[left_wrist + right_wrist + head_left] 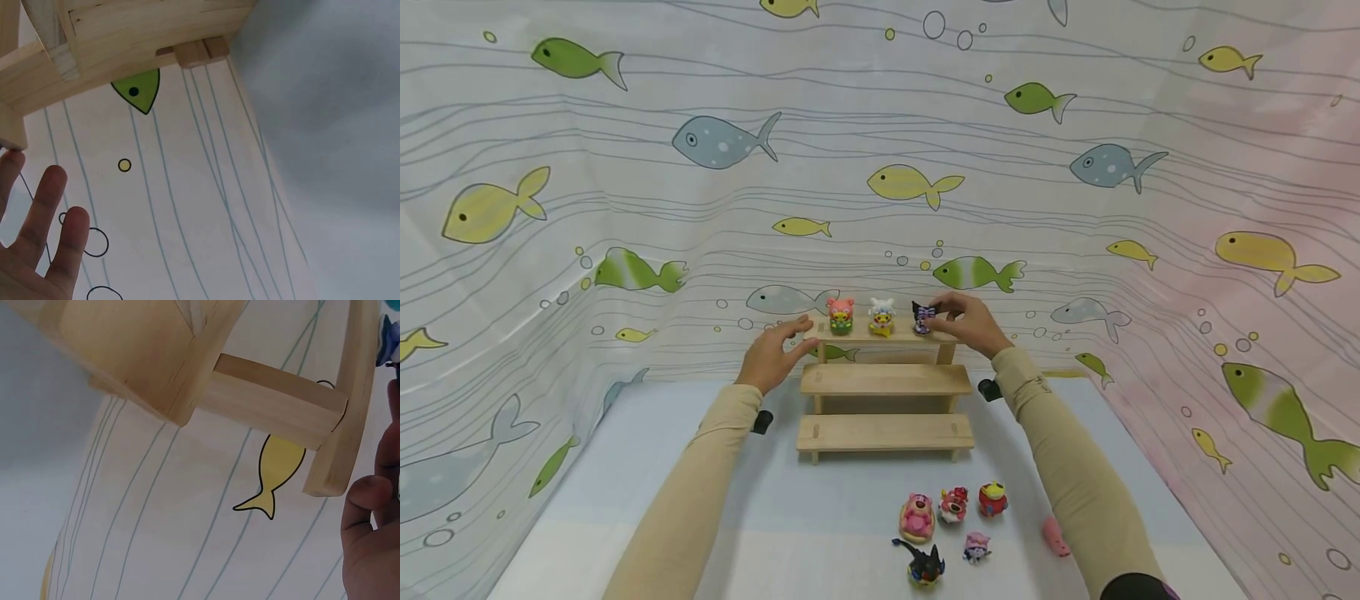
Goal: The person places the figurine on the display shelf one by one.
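Black-and-purple figurine (922, 319): top shelf (902, 336) of wooden stand (887, 380), just left of right hand (973, 324) | Hands: right hand pinching this figurine; left hand (772, 357) fingers spread, at opposite shelf end | Pink-hooded figurine (841, 318), white-hooded figurine (882, 320): upright between both hands | Five figurines (917, 520): on bench (820, 521), between forearms, nearer right sleeve (1078, 479)
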A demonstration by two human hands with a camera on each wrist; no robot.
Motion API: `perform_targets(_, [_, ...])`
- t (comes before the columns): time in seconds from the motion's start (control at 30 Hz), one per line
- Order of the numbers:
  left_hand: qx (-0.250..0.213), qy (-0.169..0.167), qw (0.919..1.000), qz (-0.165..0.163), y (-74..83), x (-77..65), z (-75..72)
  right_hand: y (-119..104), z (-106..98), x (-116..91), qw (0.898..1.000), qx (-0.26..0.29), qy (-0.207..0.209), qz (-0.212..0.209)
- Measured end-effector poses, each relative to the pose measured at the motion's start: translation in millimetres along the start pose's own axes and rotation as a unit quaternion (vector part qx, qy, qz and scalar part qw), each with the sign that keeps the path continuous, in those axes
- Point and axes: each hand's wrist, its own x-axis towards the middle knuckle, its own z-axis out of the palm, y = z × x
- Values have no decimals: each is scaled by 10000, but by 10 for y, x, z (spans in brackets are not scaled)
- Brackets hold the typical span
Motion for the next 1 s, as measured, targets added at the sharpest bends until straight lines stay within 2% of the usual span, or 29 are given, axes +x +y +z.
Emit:
perform_targets(0.13, [50,-30,9999,-89,3,2,10,9,-6,-16,10000,21,-8,45])
perform_targets(0.4, [61,54,10000,-5,8,23,29,30,15,-30,9999,82,67,74])
perform_targets(0.63, [76,4,10000,-14,7,19,18,-46,19,-63,9998,195,29,86])
perform_targets(0.77, [73,10,10000,-10,-2,15,31,33,28,-48,9999,91,53,98])
perform_targets(1.0, [55,4,10000,-3,-29,14,14,37,-71,-79,9999,-4,65,-114])
